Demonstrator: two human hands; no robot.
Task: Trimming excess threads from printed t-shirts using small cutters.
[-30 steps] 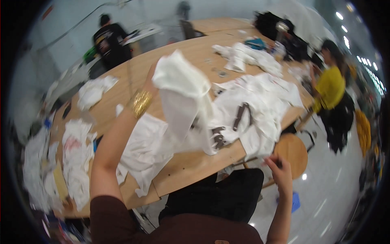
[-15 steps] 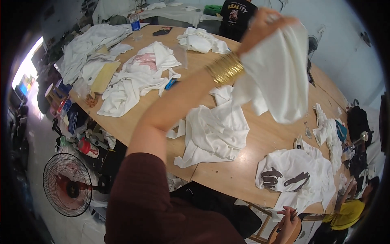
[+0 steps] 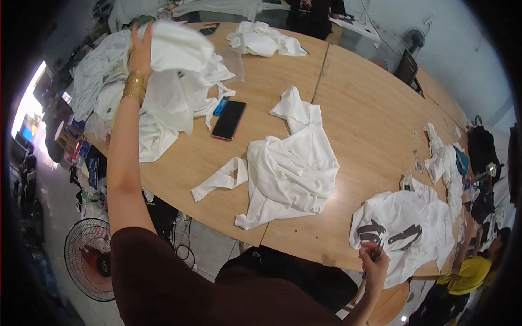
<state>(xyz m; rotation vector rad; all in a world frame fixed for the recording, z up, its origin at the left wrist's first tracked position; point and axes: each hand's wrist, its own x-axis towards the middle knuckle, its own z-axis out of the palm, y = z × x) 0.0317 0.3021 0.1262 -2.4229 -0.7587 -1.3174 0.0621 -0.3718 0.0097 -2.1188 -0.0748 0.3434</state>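
Note:
My left arm, with gold bangles at the wrist, reaches to the far left, where my left hand (image 3: 141,57) grips a white garment (image 3: 182,48). The cloth is blurred and hangs over a heap of white garments (image 3: 157,142). Low on the right, my right hand (image 3: 375,267) closes around small dark thread snips (image 3: 377,250), blades pointing up. Just beyond the snips lies a white garment with dark brown printed shapes (image 3: 429,233). In the middle of the table rests a crumpled white garment (image 3: 293,168) with a loose strap.
A phone (image 3: 229,120) lies beside a small blue tool (image 3: 221,106). More white cloth sits at the far edge (image 3: 265,41) and the right edge (image 3: 443,163). A floor fan (image 3: 89,259) stands at lower left. One person (image 3: 309,16) is across the table, another in yellow (image 3: 468,274) at right.
My left hand has carried the white garment from the far right over to the left heap. The phone has come into view. My right hand has risen slightly with the snips.

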